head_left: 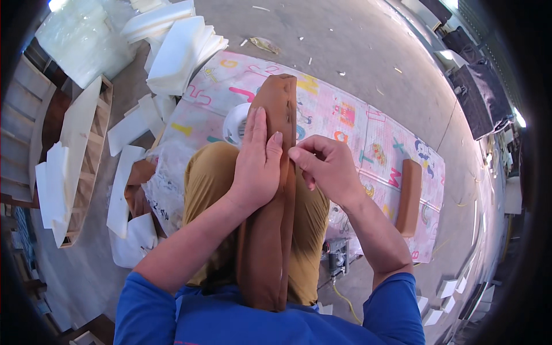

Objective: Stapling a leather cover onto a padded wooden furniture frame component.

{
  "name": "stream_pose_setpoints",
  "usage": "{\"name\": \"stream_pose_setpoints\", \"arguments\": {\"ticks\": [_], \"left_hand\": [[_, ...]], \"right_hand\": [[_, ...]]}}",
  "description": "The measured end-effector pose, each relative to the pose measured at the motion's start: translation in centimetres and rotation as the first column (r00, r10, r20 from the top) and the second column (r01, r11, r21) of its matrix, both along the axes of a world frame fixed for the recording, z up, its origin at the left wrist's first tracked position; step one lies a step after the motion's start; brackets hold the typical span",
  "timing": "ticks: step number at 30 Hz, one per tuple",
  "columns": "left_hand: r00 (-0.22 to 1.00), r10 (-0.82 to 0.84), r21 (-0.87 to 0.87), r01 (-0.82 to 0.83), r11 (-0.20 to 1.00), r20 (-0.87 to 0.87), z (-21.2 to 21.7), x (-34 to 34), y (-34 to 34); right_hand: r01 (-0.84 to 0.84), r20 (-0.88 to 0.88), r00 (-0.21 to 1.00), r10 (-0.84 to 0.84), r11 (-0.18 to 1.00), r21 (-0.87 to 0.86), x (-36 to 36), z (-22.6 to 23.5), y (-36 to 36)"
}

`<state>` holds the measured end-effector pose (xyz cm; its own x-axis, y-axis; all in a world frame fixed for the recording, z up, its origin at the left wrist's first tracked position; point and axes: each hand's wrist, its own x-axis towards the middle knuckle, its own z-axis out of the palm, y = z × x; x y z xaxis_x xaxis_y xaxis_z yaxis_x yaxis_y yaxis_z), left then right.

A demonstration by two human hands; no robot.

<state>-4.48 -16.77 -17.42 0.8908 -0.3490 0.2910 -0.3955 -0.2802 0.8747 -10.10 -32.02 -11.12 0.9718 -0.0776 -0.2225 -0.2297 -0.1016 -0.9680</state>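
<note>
A long, narrow brown leather-like padded piece [261,247] lies across my lap, running from my waist away over my knees. A seam or folded flap with puckers runs along its right side. My left hand [259,169] rests flat on top of it, fingers stretched forward. At the right edge, about halfway along, my right hand [328,169] pinches the covering between thumb and forefinger. Whether something small, such as a pin or thread, is in that pinch I cannot make out. A round white object [234,123] with a slotted face shows just beyond my left hand.
A padded mat [356,123] with colourful letters and pictures lies before me. On its right rests a shorter brown padded piece [409,198]. White foam blocks [175,54] and a wooden frame [89,161] are at left. A tool with a yellow hose [337,259] sits near my right knee.
</note>
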Motion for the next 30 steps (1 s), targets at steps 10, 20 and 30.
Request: {"name": "stream_pose_setpoints", "arguments": {"ticks": [10,20,30], "left_hand": [[0.997,-0.022,-0.184,0.007,0.983,-0.08,-0.5,0.5,0.6],[0.98,-0.191,-0.137,0.181,0.974,-0.062,1.2,2.9,3.1],[0.995,-0.078,0.056,0.081,0.995,-0.058,0.6,-1.6,0.9]], "right_hand": [[0.059,-0.238,0.971,-0.028,0.99,0.127,2.3,1.7,1.3],[0.137,-0.203,0.975,-0.087,0.959,0.25,1.5,-0.7,0.6],[0.225,-0.147,0.974,-0.172,0.809,0.544,0.0,-3.0,1.0]]}}
